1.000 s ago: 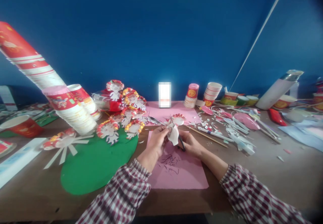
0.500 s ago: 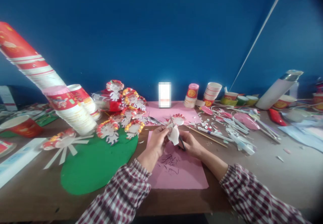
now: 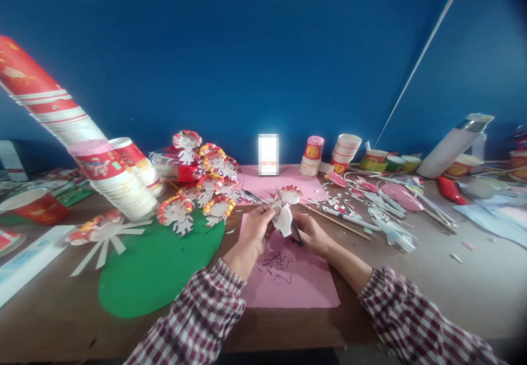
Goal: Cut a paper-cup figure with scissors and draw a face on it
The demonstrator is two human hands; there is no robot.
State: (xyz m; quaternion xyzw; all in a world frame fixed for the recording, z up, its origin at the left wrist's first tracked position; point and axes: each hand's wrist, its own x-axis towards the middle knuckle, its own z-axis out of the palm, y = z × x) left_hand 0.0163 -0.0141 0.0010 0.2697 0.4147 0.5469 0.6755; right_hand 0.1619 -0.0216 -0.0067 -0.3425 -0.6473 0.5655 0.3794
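In the middle of the head view my left hand (image 3: pixel 258 226) is closed on a small white paper piece (image 3: pixel 283 221), pinched between thumb and fingers. My right hand (image 3: pixel 312 233) grips a pair of scissors by its dark handle (image 3: pixel 297 234). The scissors' blades are largely hidden behind the paper and my fingers. Both hands are over a pink sheet (image 3: pixel 300 288) that bears dark pen marks. Just beyond them lies a paper cutout with a red-and-white curled rim (image 3: pixel 291 194).
Left are a green sheet (image 3: pixel 156 277), curled-rim paper figures (image 3: pixel 179 214) and leaning stacked paper cups (image 3: pixel 119 184). A wooden stick (image 3: pixel 340 222), white paper scraps (image 3: pixel 387 211) and a red object (image 3: pixel 450 189) lie right. More cup stacks (image 3: pixel 346 151) stand by the blue wall (image 3: pixel 263 52).
Hardly anything differs. The paper and both hands stay in nearly the same place, with the scissors still in my right hand.
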